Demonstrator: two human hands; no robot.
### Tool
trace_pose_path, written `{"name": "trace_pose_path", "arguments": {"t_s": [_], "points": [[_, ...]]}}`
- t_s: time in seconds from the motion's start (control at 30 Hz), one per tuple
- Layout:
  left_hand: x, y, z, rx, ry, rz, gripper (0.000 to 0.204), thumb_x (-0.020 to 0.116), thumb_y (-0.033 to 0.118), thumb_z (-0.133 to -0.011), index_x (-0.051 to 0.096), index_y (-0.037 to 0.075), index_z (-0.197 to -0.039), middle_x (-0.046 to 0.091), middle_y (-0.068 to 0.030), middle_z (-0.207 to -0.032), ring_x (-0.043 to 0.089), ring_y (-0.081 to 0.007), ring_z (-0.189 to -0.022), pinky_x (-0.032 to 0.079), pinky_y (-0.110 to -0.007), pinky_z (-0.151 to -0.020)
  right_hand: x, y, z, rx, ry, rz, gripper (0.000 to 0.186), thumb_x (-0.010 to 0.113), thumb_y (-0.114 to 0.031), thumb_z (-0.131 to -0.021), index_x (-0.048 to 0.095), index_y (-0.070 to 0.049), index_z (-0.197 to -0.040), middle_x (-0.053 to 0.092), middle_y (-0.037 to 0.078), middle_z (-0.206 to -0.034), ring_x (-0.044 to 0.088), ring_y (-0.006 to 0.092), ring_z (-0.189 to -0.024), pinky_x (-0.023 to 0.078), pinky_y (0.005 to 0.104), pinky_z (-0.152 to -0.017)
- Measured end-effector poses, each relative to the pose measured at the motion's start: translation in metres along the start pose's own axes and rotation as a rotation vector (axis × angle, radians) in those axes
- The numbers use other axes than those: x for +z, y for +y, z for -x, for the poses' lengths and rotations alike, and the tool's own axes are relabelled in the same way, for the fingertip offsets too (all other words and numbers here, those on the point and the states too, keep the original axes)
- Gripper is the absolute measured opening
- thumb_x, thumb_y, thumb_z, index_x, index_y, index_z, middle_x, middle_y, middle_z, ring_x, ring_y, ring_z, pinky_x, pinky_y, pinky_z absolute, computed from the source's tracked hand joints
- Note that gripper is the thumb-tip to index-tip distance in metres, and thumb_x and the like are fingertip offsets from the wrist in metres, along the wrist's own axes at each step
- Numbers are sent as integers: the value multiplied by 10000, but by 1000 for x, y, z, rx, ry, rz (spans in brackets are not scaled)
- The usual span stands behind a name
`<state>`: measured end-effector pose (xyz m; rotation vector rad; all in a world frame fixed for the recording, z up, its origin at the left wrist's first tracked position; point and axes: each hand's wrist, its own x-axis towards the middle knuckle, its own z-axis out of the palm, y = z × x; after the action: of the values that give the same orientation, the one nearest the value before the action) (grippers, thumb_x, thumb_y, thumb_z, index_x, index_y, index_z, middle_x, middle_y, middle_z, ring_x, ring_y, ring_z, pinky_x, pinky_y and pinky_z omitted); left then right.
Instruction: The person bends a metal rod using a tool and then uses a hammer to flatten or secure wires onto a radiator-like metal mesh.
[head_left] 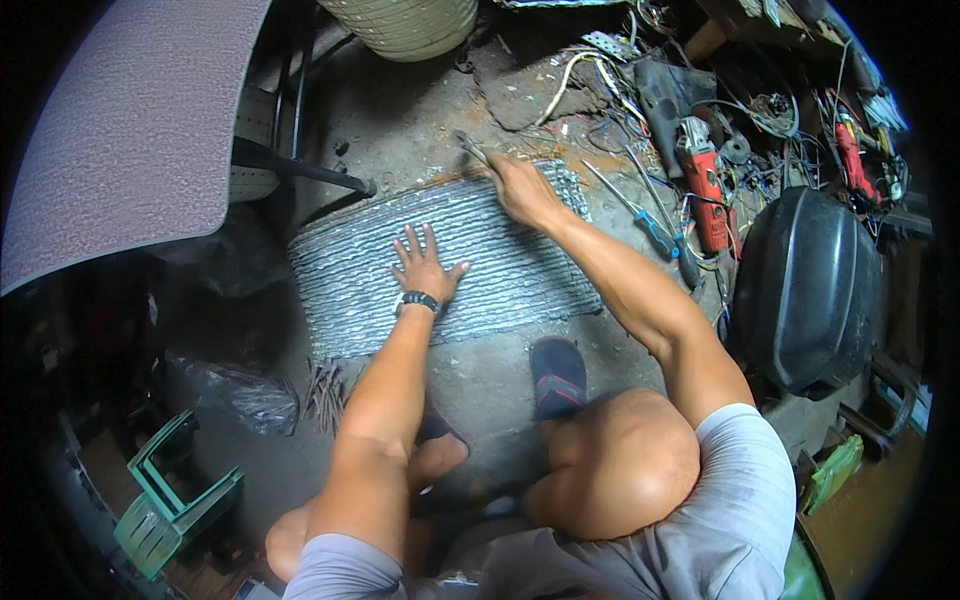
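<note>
A silver-grey panel (510, 285) with close wavy ridges lies flat on the floor in front of my feet. My left hand (424, 272) rests on its middle, fingers spread, holding nothing. At the panel's far right edge, my right hand (524, 192) is closed around a slim tool (470, 146) with a dull metal end. That end points far left, just beyond the panel's far edge. My fingers hide the rest of the tool, so I cannot tell its exact kind.
A red angle grinder (704, 185), blue-handled screwdrivers (655, 235) and tangled wires lie to the right, beside a black case (810, 290). A woven basket (405, 25) stands at the far side. Thin rods (322, 397) and a plastic bag (240, 392) lie near left.
</note>
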<state>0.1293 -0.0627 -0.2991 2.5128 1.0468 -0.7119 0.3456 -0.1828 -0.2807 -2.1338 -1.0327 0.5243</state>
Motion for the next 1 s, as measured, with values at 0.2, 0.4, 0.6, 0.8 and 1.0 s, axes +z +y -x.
{"name": "trace_pose_path", "arguments": {"t_s": [0.2, 0.4, 0.6, 0.8, 1.0], "points": [[-6, 16, 4, -11, -2, 46, 1165, 754, 613, -846, 76, 171, -1684, -53, -197, -1742, -58, -470, -1588, 98, -719, -1221, 11, 11, 6, -78, -27, 9, 401, 550, -225, -1050, 550, -101, -1431, 703, 296, -899, 694, 487, -792, 573, 567, -719], [-7, -2, 7, -61, 27, 3, 1188, 750, 666, -824, 104, 159, -1682, 2, -214, -1739, -9, -476, -1587, 158, -723, -1209, 11, -36, 1, -170, 43, -161, 303, 565, -225, -1040, 620, -72, -1296, 706, 285, -897, 702, 485, -843, 567, 561, -726], [-1, 22, 4, 11, 57, 61, 1139, 774, 609, -834, 150, 162, -1675, 27, -208, -1738, 23, -485, -1583, 163, -747, -1191, 21, -1, -12, 75, -33, -38, 311, 593, -194, -1027, 624, -33, -1291, 699, 303, -1058, 690, 475, -963, 542, 552, -798], [-2, 10, 14, -45, 62, 52, 1139, 776, 615, -830, 164, 154, -1673, 22, -198, -1740, 22, -479, -1585, 167, -742, -1193, 17, -26, 19, -238, -131, 72, 395, 570, -221, -1029, 580, -187, -1423, 699, 305, -943, 694, 491, -868, 571, 556, -772], [5, 27, 19, -26, 66, 69, 1148, 782, 614, -821, 167, 152, -1672, 41, -194, -1741, 36, -468, -1587, 166, -735, -1198, 12, -22, -12, -145, 42, -59, 347, 609, -216, -1006, 620, -110, -1337, 706, 290, -956, 693, 491, -879, 563, 562, -769]]}}
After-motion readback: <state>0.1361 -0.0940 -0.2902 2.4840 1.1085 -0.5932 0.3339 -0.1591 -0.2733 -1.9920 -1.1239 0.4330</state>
